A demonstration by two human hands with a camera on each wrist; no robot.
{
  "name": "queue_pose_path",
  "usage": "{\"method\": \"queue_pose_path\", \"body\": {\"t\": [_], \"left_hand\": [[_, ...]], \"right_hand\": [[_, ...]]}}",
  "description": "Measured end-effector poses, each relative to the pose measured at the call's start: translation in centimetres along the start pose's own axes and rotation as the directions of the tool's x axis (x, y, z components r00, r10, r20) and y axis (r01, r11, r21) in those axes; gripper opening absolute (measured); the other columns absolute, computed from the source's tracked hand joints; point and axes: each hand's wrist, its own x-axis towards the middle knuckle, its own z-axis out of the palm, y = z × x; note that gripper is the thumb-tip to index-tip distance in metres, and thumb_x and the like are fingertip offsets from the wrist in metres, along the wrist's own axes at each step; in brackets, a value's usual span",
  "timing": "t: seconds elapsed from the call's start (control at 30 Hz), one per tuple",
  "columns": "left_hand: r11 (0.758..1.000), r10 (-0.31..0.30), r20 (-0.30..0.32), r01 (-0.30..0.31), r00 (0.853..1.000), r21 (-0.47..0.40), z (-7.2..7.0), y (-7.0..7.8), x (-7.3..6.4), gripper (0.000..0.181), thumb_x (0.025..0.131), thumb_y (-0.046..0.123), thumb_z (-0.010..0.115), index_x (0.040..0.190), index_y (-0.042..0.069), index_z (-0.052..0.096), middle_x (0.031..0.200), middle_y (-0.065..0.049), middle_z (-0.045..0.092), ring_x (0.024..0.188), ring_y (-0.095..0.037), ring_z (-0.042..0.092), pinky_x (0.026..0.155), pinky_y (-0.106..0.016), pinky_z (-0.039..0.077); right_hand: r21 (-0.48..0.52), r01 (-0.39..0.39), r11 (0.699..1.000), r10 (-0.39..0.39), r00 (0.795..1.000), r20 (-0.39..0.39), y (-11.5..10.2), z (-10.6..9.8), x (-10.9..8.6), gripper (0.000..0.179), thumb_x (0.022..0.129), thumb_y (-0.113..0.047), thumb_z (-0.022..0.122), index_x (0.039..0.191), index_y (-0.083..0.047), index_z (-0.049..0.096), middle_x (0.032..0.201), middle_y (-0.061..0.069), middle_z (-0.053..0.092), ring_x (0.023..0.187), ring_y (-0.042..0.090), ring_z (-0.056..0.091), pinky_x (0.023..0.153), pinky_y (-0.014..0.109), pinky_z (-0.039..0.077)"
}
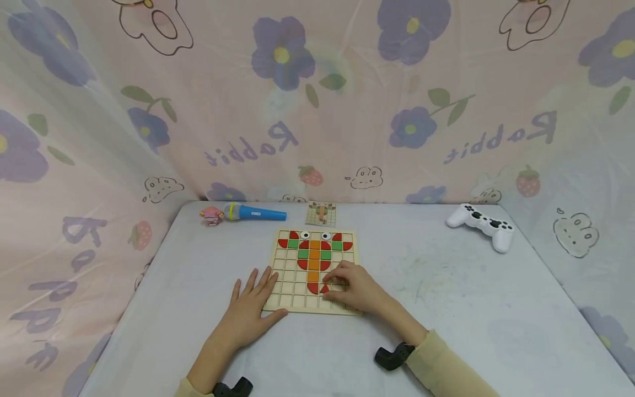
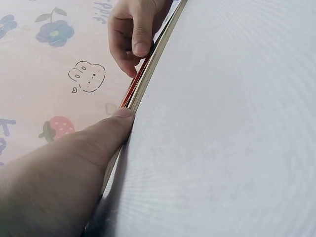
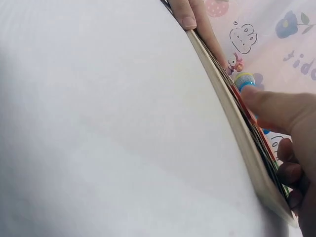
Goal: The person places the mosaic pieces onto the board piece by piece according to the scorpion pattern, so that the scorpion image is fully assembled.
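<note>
A square wooden grid board [image 1: 292, 301] lies on the table, bearing red quarter-round, green square and orange square tiles and two round eye pieces [image 1: 305, 235]. My left hand [image 1: 248, 313] rests spread at the board's left side, fingertips over its edge and thumb at the near left corner; the left wrist view has that thumb [image 2: 116, 129] against the board's side. Over the lower right of the grid, my right hand [image 1: 361, 286] has thumb and forefinger curled about a small red quarter-round tile [image 1: 324, 288], beside another red tile [image 1: 312, 288] below the orange column.
Behind the board lies a small picture card [image 1: 321, 213] with a similar pattern. A blue toy microphone [image 1: 260, 213] and a pink figurine [image 1: 211, 216] lie at the back left, a white game controller [image 1: 481, 225] at the back right. Printed cloth hangs around the table.
</note>
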Motion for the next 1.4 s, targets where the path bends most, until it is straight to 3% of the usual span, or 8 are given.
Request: {"method": "queue_pose_path", "body": {"t": [0.27, 0.8, 1.0, 1.23, 1.4], "left_hand": [[1.000, 0.007, -0.009, -0.007, 1.000, -0.004, 0.0, 0.1, 0.0, 0.090, 0.098, 0.065, 0.062, 0.167, 0.013, 0.036, 0.176, -0.006, 0.021, 0.164, -0.040, 0.010, 0.127, -0.071, 0.004], [1.000, 0.014, -0.020, -0.014, 1.000, 0.005, 0.2, -0.1, 0.1, 0.091, 0.098, 0.068, 0.061, 0.167, 0.015, 0.036, 0.177, -0.005, 0.021, 0.164, -0.039, 0.010, 0.127, -0.071, 0.004], [1.000, 0.013, -0.009, -0.013, 1.000, 0.005, 0.0, 0.1, 0.1, 0.091, 0.098, 0.068, 0.060, 0.167, 0.014, 0.036, 0.177, -0.005, 0.021, 0.164, -0.039, 0.010, 0.127, -0.071, 0.004], [1.000, 0.013, -0.007, -0.013, 1.000, -0.006, 0.0, 0.1, 0.0, 0.091, 0.098, 0.069, 0.059, 0.167, 0.013, 0.036, 0.177, -0.006, 0.021, 0.164, -0.040, 0.010, 0.126, -0.072, 0.004], [1.000, 0.012, -0.008, -0.012, 1.000, -0.006, 0.0, 0.0, 0.0, 0.092, 0.098, 0.069, 0.059, 0.167, 0.014, 0.035, 0.177, -0.006, 0.021, 0.164, -0.040, 0.010, 0.126, -0.072, 0.004]], "right_hand": [[0.012, 0.043, 0.999, -0.043, 0.999, 0.020, 0.2, -0.2, -0.3, 0.013, 0.095, -0.024, 0.083, 0.107, -0.021, 0.082, 0.094, -0.010, 0.062, 0.079, 0.005, 0.049, 0.071, 0.024, 0.043], [0.007, 0.073, 0.997, -0.073, 0.997, 0.015, 0.2, -0.3, -0.3, 0.014, 0.094, -0.024, 0.083, 0.108, -0.020, 0.082, 0.094, -0.009, 0.064, 0.078, 0.005, 0.048, 0.070, 0.024, 0.042], [0.017, 0.064, 0.998, -0.065, 0.998, 0.019, 0.1, -0.5, -0.4, 0.022, 0.093, -0.026, 0.084, 0.113, -0.019, 0.079, 0.096, -0.008, 0.065, 0.084, 0.008, 0.051, 0.076, 0.025, 0.045], [0.042, 0.013, 0.999, -0.012, 1.000, -0.021, 0.3, -2.7, -1.0, 0.031, 0.096, -0.024, 0.081, 0.124, -0.011, 0.074, 0.092, -0.004, 0.060, 0.085, 0.014, 0.053, 0.073, 0.027, 0.046], [0.026, -0.015, 1.000, 0.017, 0.996, -0.090, 1.9, -4.7, -2.9, 0.031, 0.096, -0.020, 0.082, 0.123, -0.008, 0.074, 0.090, -0.008, 0.058, 0.082, 0.013, 0.052, 0.071, 0.027, 0.045]]}}
